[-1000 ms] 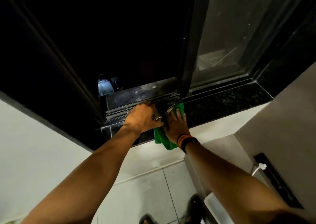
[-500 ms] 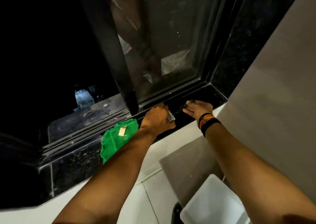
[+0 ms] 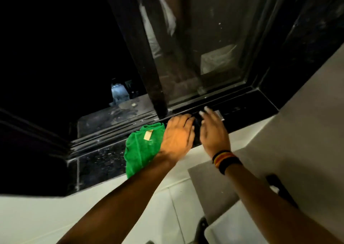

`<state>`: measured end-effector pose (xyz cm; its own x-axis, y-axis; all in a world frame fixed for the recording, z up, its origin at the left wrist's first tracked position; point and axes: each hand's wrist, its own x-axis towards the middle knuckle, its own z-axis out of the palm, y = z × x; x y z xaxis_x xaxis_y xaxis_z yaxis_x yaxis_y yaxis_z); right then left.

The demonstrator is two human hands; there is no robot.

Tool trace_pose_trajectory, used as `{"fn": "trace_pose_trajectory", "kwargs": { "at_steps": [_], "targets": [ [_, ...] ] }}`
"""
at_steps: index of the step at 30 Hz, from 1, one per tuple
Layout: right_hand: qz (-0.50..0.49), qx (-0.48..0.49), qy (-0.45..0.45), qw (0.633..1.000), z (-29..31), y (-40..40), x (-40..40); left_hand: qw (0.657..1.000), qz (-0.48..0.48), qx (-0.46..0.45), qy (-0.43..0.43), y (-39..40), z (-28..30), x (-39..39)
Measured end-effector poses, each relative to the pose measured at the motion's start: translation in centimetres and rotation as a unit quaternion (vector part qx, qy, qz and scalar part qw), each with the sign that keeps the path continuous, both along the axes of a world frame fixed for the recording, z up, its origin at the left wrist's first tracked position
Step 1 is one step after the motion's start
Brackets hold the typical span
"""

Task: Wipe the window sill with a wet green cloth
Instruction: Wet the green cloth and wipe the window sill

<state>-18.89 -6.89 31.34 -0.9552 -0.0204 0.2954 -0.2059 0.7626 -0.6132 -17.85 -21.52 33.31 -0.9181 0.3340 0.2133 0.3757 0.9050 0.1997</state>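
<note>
The green cloth (image 3: 141, 148) lies bunched on the black speckled window sill (image 3: 100, 161), a pale label showing on top, one end hanging over the front edge. My left hand (image 3: 176, 134) rests palm down on the sill at the cloth's right edge, its fingertips curled into the window track and hidden. Just to its right, my right hand (image 3: 212, 130) hovers blurred over the sill with its fingers spread. A small silvery piece (image 3: 218, 114) lies at its fingertips. Whether the fingers touch it is unclear.
A black sliding sash (image 3: 141, 57) stands upright behind the hands, with a dusty glass pane (image 3: 214, 39) to its right and the dark open window to its left. A grey wall (image 3: 307, 113) closes the sill's right end. A white wall (image 3: 55, 215) lies below.
A second ago my right hand pressed on the cloth; it let go, reached right, and has come back beside my left hand. The silvery piece, then at my left hand, is by my right fingers.
</note>
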Motion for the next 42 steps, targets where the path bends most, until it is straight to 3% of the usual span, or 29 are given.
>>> {"fn": "trace_pose_trajectory", "kwargs": {
  "at_steps": [3,6,10,16,20,23,28,32,35,42],
  "targets": [
    [0.100,0.089,-0.069,0.989,-1.2,-5.6,1.5,0.998,0.032,-0.050,-0.024,-6.7,-0.5,3.3],
    [0.096,0.173,-0.115,0.974,-3.0,-8.5,1.9,0.993,0.028,-0.084,-0.077,-10.7,-2.2,4.9],
    [0.078,0.238,-0.088,0.964,-3.9,-9.1,2.4,0.993,0.037,-0.060,-0.093,-12.2,-4.4,5.8],
    [0.075,0.257,-0.101,0.958,-3.7,-8.8,2.4,0.983,0.166,-0.015,-0.078,-20.8,-4.1,11.6],
    [0.063,0.245,-0.104,0.962,-3.7,-9.0,2.6,0.951,0.303,-0.009,-0.058,-26.9,-3.6,16.3],
    [0.064,0.238,-0.101,0.964,-3.7,-9.0,2.7,0.925,0.370,-0.017,-0.081,-25.7,-3.6,15.6],
    [0.054,0.240,-0.089,0.965,-4.1,-9.1,2.9,0.964,0.240,-0.058,-0.097,-21.9,-4.4,14.9],
    [0.058,0.243,-0.084,0.965,-4.1,-9.1,2.8,0.913,0.381,-0.075,-0.124,-23.1,-3.7,14.4],
    [0.053,0.233,-0.081,0.968,-3.9,-9.1,2.9,0.860,0.489,-0.034,-0.140,-23.1,-3.0,13.9],
    [0.064,0.223,-0.100,0.968,-3.0,-9.2,3.1,0.746,0.625,0.024,-0.229,-18.0,-1.9,13.0]
  ]
}}
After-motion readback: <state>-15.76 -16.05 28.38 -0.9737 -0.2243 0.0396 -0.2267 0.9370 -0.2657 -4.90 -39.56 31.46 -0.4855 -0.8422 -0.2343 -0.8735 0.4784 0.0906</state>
